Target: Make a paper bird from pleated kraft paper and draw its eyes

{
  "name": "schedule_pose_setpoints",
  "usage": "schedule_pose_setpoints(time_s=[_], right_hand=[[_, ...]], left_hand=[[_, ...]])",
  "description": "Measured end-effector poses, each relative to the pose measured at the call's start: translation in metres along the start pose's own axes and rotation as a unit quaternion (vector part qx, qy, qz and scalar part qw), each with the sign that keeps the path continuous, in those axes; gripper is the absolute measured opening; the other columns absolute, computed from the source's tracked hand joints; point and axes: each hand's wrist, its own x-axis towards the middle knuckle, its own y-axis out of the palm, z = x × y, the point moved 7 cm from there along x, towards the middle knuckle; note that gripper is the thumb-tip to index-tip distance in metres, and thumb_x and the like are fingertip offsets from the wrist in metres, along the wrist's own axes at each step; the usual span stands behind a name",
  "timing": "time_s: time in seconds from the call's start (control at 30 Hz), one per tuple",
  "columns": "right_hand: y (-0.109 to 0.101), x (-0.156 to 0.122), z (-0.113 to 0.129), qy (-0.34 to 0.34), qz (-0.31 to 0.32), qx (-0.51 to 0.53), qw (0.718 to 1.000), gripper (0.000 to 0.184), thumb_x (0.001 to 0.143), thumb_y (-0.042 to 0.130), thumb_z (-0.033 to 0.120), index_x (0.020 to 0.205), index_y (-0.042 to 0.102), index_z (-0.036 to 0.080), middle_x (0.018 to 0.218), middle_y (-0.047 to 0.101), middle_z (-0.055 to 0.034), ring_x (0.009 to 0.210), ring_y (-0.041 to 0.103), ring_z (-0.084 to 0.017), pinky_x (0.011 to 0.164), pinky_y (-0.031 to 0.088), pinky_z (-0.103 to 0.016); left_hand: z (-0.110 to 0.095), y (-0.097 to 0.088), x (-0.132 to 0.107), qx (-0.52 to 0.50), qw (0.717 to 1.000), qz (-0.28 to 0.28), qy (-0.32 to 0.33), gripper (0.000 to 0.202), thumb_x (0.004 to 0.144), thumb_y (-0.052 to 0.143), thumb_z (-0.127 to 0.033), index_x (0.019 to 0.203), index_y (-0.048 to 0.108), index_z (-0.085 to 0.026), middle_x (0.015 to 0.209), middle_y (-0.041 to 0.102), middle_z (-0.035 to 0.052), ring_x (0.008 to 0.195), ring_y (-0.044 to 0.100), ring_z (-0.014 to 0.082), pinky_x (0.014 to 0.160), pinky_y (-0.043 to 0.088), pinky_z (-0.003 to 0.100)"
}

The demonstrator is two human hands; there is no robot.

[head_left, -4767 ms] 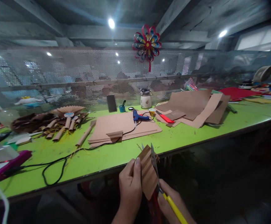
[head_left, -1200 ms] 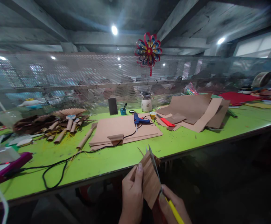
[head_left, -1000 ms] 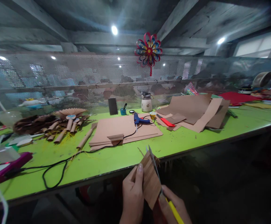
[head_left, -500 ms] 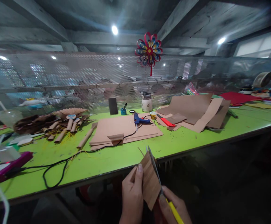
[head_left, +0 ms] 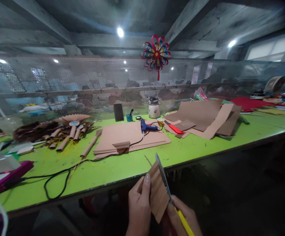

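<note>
In front of the table edge, my left hand (head_left: 140, 203) grips a small piece of brown cardboard (head_left: 159, 193), its thumb lying on the near face. My right hand (head_left: 183, 214) is closed round scissors (head_left: 162, 172) with yellow handles. The scissor blades lie along the right edge of the cardboard, pointing up and away, and look closed together. Part of the handles is hidden by my right fingers. A thin strip (head_left: 148, 160) shows just beyond the cardboard's top corner.
On the green table (head_left: 103, 175), a blue glue gun (head_left: 148, 126) lies on stacked brown sheets (head_left: 117, 131). A red-handled cutter (head_left: 174, 127) and loose brown paper (head_left: 198, 113) are at right. Left are paper tubes (head_left: 63, 143), a black cable (head_left: 50, 186) and a purple power strip (head_left: 14, 178).
The scissor blades have come together along the cardboard's edge; they were slightly apart at the tips before. Both hands stay almost in the same place.
</note>
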Motion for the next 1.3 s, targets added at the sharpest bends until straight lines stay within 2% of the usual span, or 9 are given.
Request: schedule_pose_setpoints(time_s=[0.13, 0.3, 0.43, 0.6, 0.67, 0.77, 0.9, 1.1, 1.3], right_hand=[[-0.019, 0.01, 0.012, 0.024, -0.041, -0.01, 0.999, 0.056, 0.073, 0.064, 0.064, 0.099, 0.064, 0.014, 0.049, 0.05, 0.0041, 0.037, 0.039, -0.007, 0.036, 0.029, -0.018], [-0.08, 0.035, 0.067, -0.088, -0.148, -0.137, 0.975, 0.054, 0.07, 0.069, 0.059, 0.1, 0.067, 0.014, 0.059, 0.058, -0.0007, 0.052, 0.054, -0.015, 0.046, 0.041, -0.024], [-0.114, 0.068, 0.125, -0.216, -0.163, -0.386, 0.882, 0.044, 0.074, 0.066, 0.048, 0.103, 0.064, 0.016, 0.087, 0.067, -0.0086, 0.078, 0.061, -0.023, 0.072, 0.047, -0.031], [-0.124, 0.136, 0.157, -0.18, -0.131, -0.623, 0.75, 0.04, 0.082, 0.057, 0.039, 0.115, 0.062, 0.017, 0.094, 0.064, -0.0109, 0.081, 0.06, -0.023, 0.071, 0.043, -0.03], [-0.123, 0.162, 0.161, -0.146, -0.138, -0.664, 0.72, 0.039, 0.082, 0.056, 0.033, 0.117, 0.063, 0.016, 0.098, 0.065, -0.0134, 0.087, 0.061, -0.025, 0.072, 0.041, -0.03], [-0.116, 0.192, 0.161, -0.135, -0.134, -0.679, 0.709, 0.042, 0.081, 0.055, 0.027, 0.12, 0.061, 0.013, 0.104, 0.065, -0.0177, 0.094, 0.061, -0.028, 0.073, 0.039, -0.03], [-0.105, 0.216, 0.154, -0.118, -0.123, -0.693, 0.701, 0.043, 0.08, 0.056, 0.025, 0.12, 0.061, 0.009, 0.105, 0.066, -0.0205, 0.096, 0.06, -0.029, 0.071, 0.038, -0.03], [-0.098, 0.224, 0.155, -0.117, -0.115, -0.703, 0.692, 0.041, 0.079, 0.059, 0.033, 0.113, 0.065, 0.01, 0.116, 0.063, -0.021, 0.11, 0.053, -0.033, 0.081, 0.039, -0.034], [-0.086, 0.208, 0.18, -0.169, -0.111, -0.68, 0.705, 0.032, 0.08, 0.06, 0.028, 0.103, 0.069, 0.007, 0.112, 0.063, -0.0239, 0.109, 0.052, -0.036, 0.085, 0.04, -0.041]], left_hand=[[-0.004, 0.002, -0.001, -0.016, 1.0, 0.008, -0.008, 0.045, 0.071, 0.071, -0.051, 0.093, 0.073, -0.011, 0.079, 0.072, 0.0089, 0.073, 0.065, 0.024, 0.063, 0.051, 0.028], [-0.018, -0.004, 0.004, 0.034, 0.998, 0.045, 0.012, 0.039, 0.071, 0.072, -0.046, 0.09, 0.074, -0.012, 0.08, 0.072, 0.0079, 0.079, 0.065, 0.0253, 0.07, 0.051, 0.03], [-0.035, -0.015, 0.025, 0.136, 0.987, 0.056, 0.066, 0.035, 0.07, 0.072, -0.044, 0.085, 0.072, -0.013, 0.074, 0.069, 0.0054, 0.075, 0.063, 0.0239, 0.068, 0.048, 0.029], [-0.065, -0.003, 0.048, 0.211, 0.961, 0.152, 0.092, 0.022, 0.07, 0.069, -0.037, 0.071, 0.066, -0.015, 0.067, 0.065, 0.0031, 0.066, 0.058, 0.0186, 0.061, 0.043, 0.025], [-0.083, 0.004, 0.051, 0.236, 0.949, 0.17, 0.124, 0.015, 0.069, 0.067, -0.03, 0.069, 0.066, -0.015, 0.067, 0.064, 0.0025, 0.065, 0.056, 0.0168, 0.059, 0.041, 0.023], [-0.097, 0.017, 0.059, 0.302, 0.915, 0.212, 0.163, 0.007, 0.067, 0.062, -0.023, 0.064, 0.065, -0.016, 0.062, 0.06, 0.0006, 0.062, 0.051, 0.0146, 0.056, 0.037, 0.022], [-0.091, 0.03, 0.088, 0.343, 0.889, 0.251, 0.172, 0.011, 0.067, 0.058, -0.02, 0.07, 0.068, -0.017, 0.067, 0.064, 0.0017, 0.067, 0.054, 0.0162, 0.06, 0.039, 0.023], [-0.076, 0.05, 0.133, 0.314, 0.894, 0.289, 0.136, 0.011, 0.065, 0.063, -0.021, 0.073, 0.07, -0.016, 0.062, 0.064, 0.0027, 0.057, 0.055, 0.015, 0.054, 0.039, 0.024], [-0.07, 0.063, 0.15, 0.288, 0.898, 0.311, 0.117, 0.011, 0.066, 0.061, -0.021, 0.072, 0.069, -0.015, 0.056, 0.062, 0.0019, 0.046, 0.052, 0.0121, 0.046, 0.037, 0.022]])
